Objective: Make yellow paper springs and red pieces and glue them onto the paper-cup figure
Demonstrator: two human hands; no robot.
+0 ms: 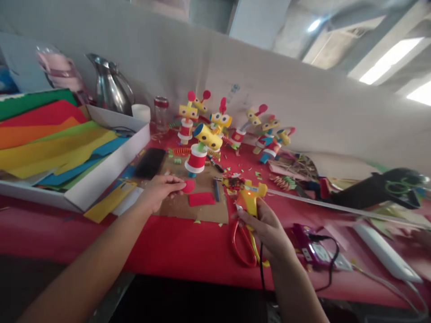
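One red disc (190, 186) at left fingertips (181, 185)

Vessels by the wall, electrics at the right.
A shiny metal pitcher (109, 89) stands upright in front of the pale wall (188, 63), between a blurred pink container (60, 69) on its left and a small white cup (140, 113) on its right; just past the cup stands a clear jar (161, 114) with a red lid. A flat black rectangle (150, 163) lies nearer. At the right, a purple socket block (310, 246) lies near a long white bar (387, 251), and a bright ceiling light (314, 25) shines above.
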